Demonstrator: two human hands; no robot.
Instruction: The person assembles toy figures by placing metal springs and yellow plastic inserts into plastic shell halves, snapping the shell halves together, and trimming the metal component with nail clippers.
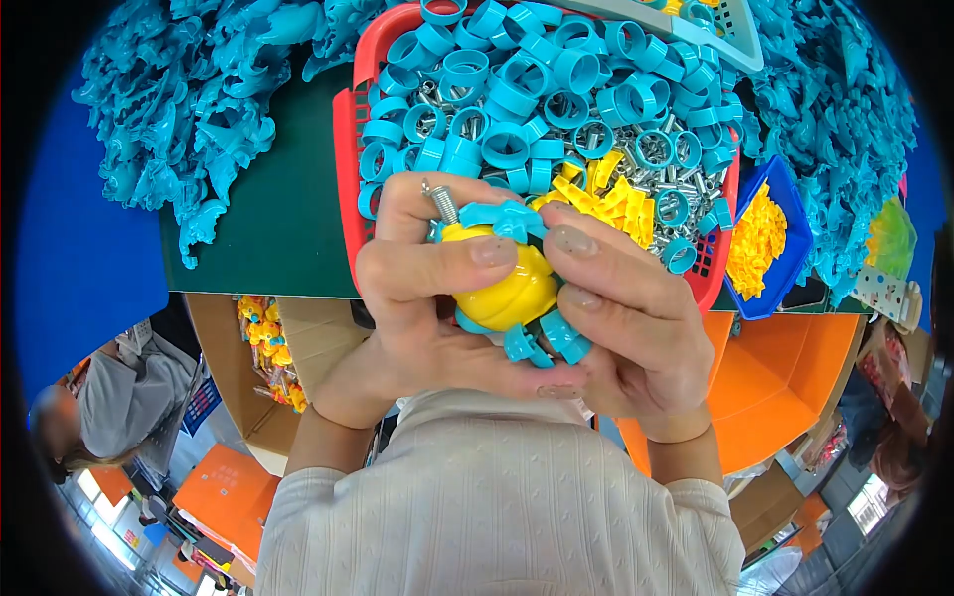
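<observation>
Between my two hands is a toy figure (510,288) with a rounded yellow body and teal plastic parts at its top and bottom. My left hand (422,273) wraps round its left side, thumb lying across the yellow part. A small metal spring (442,205) sticks up by the left index finger, close to the teal piece. From the right, my right hand (636,308) presses its fingertips against the toy's top and side. Both palms hide part of the toy's underside.
Behind the hands, a red basket (348,189) holds teal rings (505,144), metal springs and yellow pieces (621,211). Teal parts (199,99) are heaped on both sides. A blue tray (798,238) of yellow pieces stands right. Cardboard (224,363) and orange boxes (765,387) sit below the table edge. People are at both sides.
</observation>
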